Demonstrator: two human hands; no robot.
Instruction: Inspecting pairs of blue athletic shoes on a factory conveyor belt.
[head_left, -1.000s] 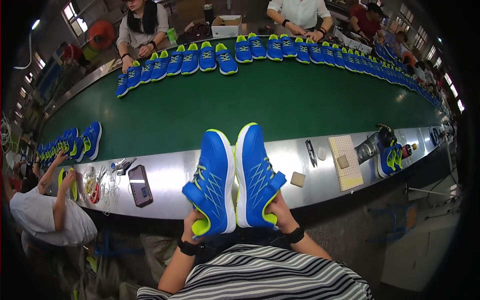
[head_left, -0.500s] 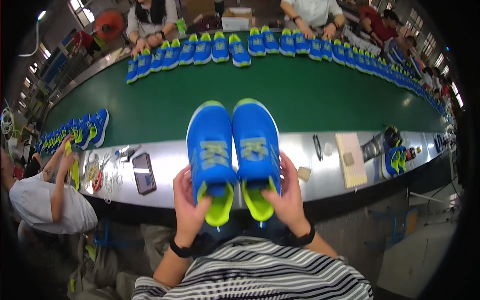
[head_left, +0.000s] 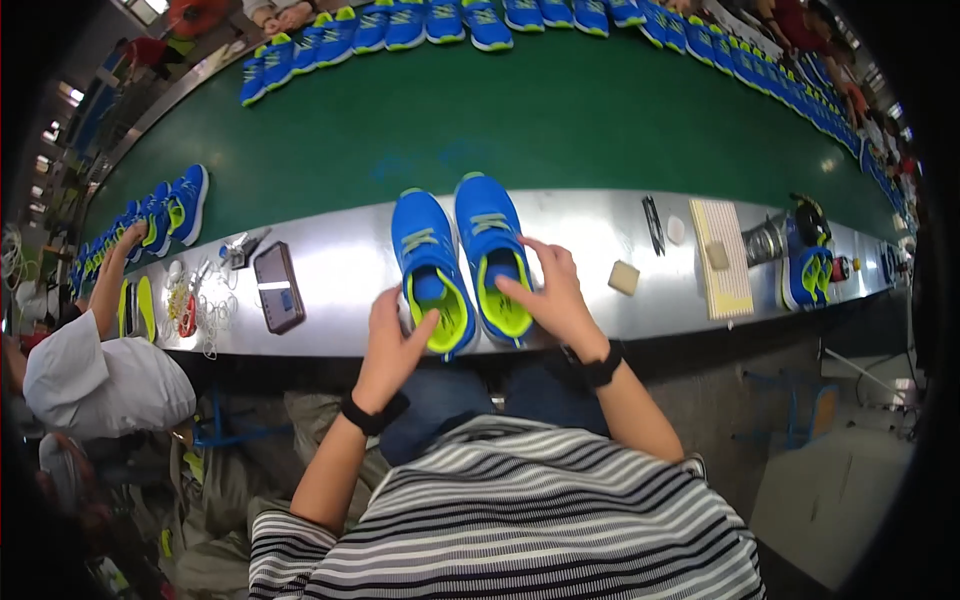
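Observation:
A pair of blue sneakers with lime-green linings rests side by side on the steel strip of the bench, toes pointing away from me. My left hand (head_left: 393,345) is at the heel of the left sneaker (head_left: 414,213), fingers along its outer side and thumb over the collar. Likewise my right hand (head_left: 555,295) grips the heel of the right sneaker (head_left: 487,205), thumb inside the opening and index finger along the outer side.
Beyond the strip lies a green belt (head_left: 340,140), with a long row of blue sneakers (head_left: 405,25) along its far side. A phone (head_left: 279,288) and tangled laces (head_left: 215,300) sit left; a tan block (head_left: 624,278) and notepad (head_left: 722,270) right. A co-worker (head_left: 110,385) works at left.
Both sneakers have gone from being held up close to me down onto the steel strip, my hands moving with them. The view has tilted downward.

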